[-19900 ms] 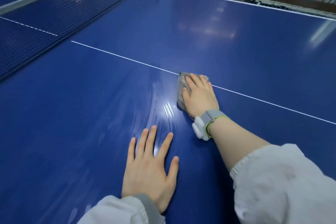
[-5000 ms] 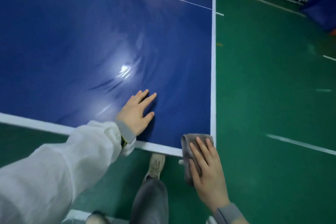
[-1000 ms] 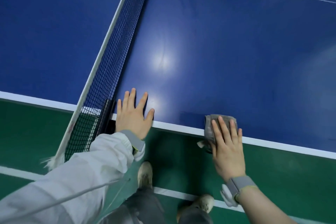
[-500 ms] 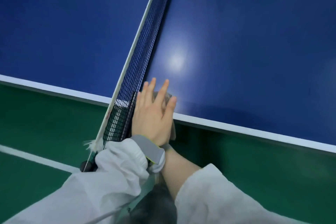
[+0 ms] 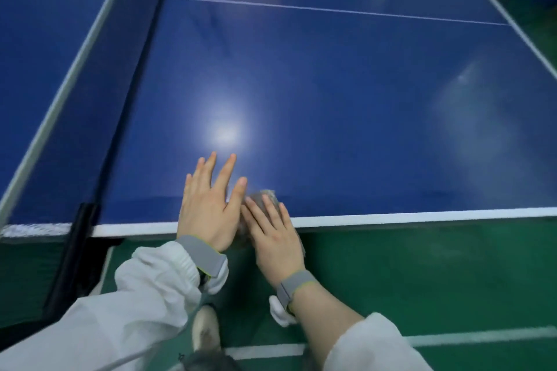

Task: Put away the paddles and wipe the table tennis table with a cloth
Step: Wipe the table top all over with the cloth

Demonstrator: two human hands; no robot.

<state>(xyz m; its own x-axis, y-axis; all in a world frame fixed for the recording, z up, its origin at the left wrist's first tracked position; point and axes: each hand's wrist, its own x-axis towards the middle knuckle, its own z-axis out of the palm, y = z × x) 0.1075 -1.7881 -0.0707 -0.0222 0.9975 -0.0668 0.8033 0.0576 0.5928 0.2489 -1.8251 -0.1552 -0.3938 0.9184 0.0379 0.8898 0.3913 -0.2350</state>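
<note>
The cloth, a small grey wad, lies at the near white edge of the table tennis table, almost wholly under our right hand. From the head view we see that hand laid flat on it, fingers straight and slightly spread, pressing down rather than curling round; only a blurred bit of fabric shows past the fingertips and beside the thumb. Our left hand lies immediately to the left of the right one, also flat, fingers straight and fanned apart on the blue surface, holding nothing. Its thumb touches or nearly touches the cloth and the right hand's forefinger; we cannot tell which, since the spot is blurred. Both wrists carry grey bands and white sleeves. Further left of the left hand the net runs away across the table. Below our hands lies green floor, with one shoe showing.
</note>
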